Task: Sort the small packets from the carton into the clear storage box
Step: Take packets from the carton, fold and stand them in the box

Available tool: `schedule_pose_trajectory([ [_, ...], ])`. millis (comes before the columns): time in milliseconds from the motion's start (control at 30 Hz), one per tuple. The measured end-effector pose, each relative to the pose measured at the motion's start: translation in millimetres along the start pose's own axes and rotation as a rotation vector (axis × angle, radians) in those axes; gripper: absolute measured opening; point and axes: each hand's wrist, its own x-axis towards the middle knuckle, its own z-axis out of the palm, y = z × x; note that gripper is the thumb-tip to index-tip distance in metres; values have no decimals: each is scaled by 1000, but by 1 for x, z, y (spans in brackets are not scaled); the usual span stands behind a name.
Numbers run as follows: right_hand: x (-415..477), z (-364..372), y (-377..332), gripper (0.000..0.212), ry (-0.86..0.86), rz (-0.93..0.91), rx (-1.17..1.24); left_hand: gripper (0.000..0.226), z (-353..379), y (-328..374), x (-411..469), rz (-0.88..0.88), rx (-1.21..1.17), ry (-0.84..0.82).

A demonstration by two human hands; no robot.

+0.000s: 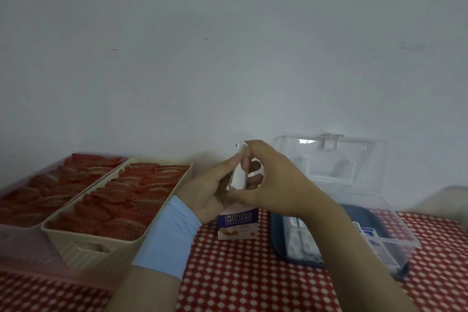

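Note:
A small white-and-purple carton (238,226) stands upright on the red checked tablecloth, directly below my hands. My left hand (210,192), with a light blue wristband, and my right hand (268,180) are both closed on a stack of small white packets (239,175), held upright above the carton. To the right stands the clear storage box (395,243) with its lid (331,159) open against the wall. Several small packets lie inside the box; my right forearm hides part of it.
A beige basket (83,248) and a pink tray (17,240), both filled with red packets, take up the left side. The white wall runs close behind everything. The red checked tablecloth (240,276) shows between the basket and the box.

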Motion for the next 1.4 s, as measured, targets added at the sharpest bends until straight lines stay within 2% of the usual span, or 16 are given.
schedule_pose_trajectory([
  [67,1,-1,3,50,3,-8,-15,29,0,0,-1,7,19,-16],
  [200,2,3,5,70,-21,-36,-111,27,2,0,-2,26,40,-24],
  [333,2,6,8,61,37,-74,-106,30,8,-1,-3,77,31,-19],
  [400,2,6,6,67,16,-51,-119,36,11,-2,-5,72,43,-37],
  [467,1,1,4,73,-65,48,-25,45,12,-1,-8,61,55,-54],
  [533,0,-11,5,61,-160,140,155,45,11,0,-9,51,47,-71],
  [633,-1,-30,7,38,-100,152,380,44,7,1,-10,2,20,-80],
  [700,-1,-40,8,38,-63,202,430,42,8,0,-11,-30,53,-97],
  [767,0,-49,7,37,-111,247,330,37,12,-2,-11,-55,111,-122],
  [867,-1,-67,1,13,-223,262,222,38,23,-6,-12,-77,144,-136],
  [1000,-4,-84,1,7,-217,284,89,31,39,-9,-12,-104,222,-121],
  [1067,-7,-94,3,6,-204,307,-9,21,46,-12,-10,-54,396,-65],
  [1167,-14,-109,8,6,-195,344,-142,10,55,-20,-4,144,835,89],
  [1200,-16,-114,9,6,-188,352,-174,8,60,-23,-2,197,917,119],
  [1267,-21,-126,11,6,-174,362,-226,4,74,-29,4,249,985,134],
  [1400,-32,-150,16,8,-155,410,-258,4,105,-39,20,236,1043,99],
])
